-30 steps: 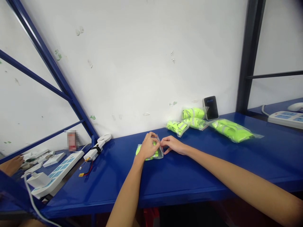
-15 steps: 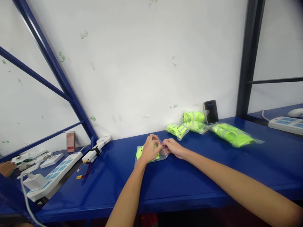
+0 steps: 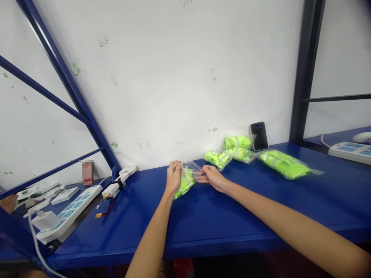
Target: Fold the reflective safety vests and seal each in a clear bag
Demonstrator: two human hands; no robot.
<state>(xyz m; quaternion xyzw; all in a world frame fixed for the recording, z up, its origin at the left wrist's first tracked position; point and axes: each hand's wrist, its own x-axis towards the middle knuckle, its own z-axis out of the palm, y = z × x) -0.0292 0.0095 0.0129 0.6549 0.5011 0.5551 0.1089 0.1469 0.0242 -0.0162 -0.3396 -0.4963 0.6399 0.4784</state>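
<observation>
Between my hands is a clear zip bag (image 3: 185, 181) with a folded neon-yellow reflective vest inside, tilted up off the blue bench. My left hand (image 3: 174, 177) is closed on the bag's left edge, with some fingertips hidden behind the plastic. At the bag's opening end, the fingers of my right hand (image 3: 213, 178) pinch the plastic near a reddish seal line. Farther back to the right, several more bagged yellow vests lie on the bench, one bagged vest (image 3: 237, 143) resting on top of others. Another bagged vest (image 3: 285, 165) lies flat to their right.
A phone-like device (image 3: 259, 136) leans on the white wall. At left on the blue bench (image 3: 246, 231) are a small white fan (image 3: 127, 171) and a battery lead (image 3: 104, 210). Power strips (image 3: 69, 214) lie at both sides. Part of another person's hand (image 3: 8, 202) shows at far left.
My left hand has moved from on top of the bag to its left edge. The bag has turned and tilted up, and my right hand still grips its opening end.
</observation>
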